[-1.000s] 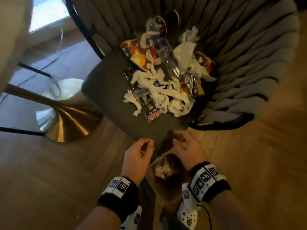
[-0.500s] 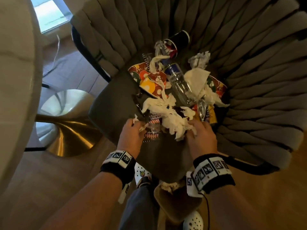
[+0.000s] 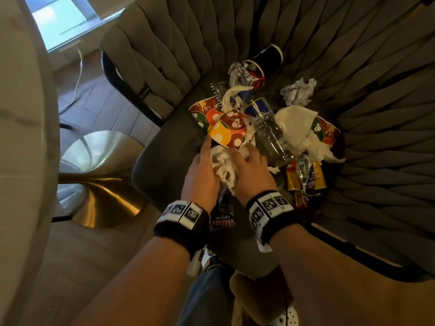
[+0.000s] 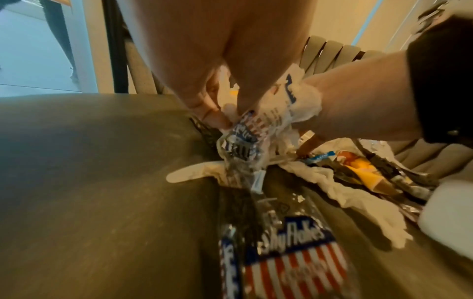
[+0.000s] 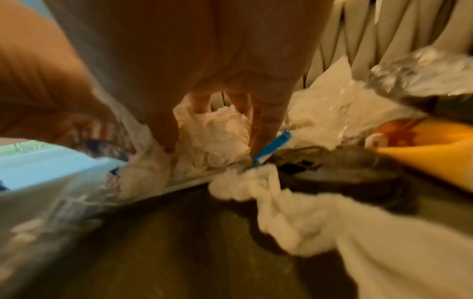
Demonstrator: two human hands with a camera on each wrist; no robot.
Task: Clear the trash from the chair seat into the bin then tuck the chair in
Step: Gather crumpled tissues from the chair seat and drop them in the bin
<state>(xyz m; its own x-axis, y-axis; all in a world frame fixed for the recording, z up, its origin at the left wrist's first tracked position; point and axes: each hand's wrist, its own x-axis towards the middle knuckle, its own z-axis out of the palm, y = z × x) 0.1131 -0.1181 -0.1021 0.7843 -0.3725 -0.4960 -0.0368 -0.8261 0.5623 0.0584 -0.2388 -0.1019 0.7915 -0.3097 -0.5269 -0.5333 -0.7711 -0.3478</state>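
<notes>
Trash is piled on the dark grey chair seat. A wad of white tissue lies at its near side. My left hand and right hand press together around it, fingers curled into the tissue, left index finger stretched toward a colourful paper cup. In the left wrist view my left hand pinches tissue and a crumpled wrapper, and a Sky Flakes wrapper trails below. In the right wrist view my right hand grips the tissue. The tan bin stands below the seat edge.
A clear plastic bottle, a dark cup, more crumpled tissue, a napkin and yellow wrappers lie further back on the seat. A brass table base and a pale tabletop are at left.
My hands left the bin, reached onto the seat, and have now closed together, bunching the loose tissue into one wad. The view has moved closer over the chair.
</notes>
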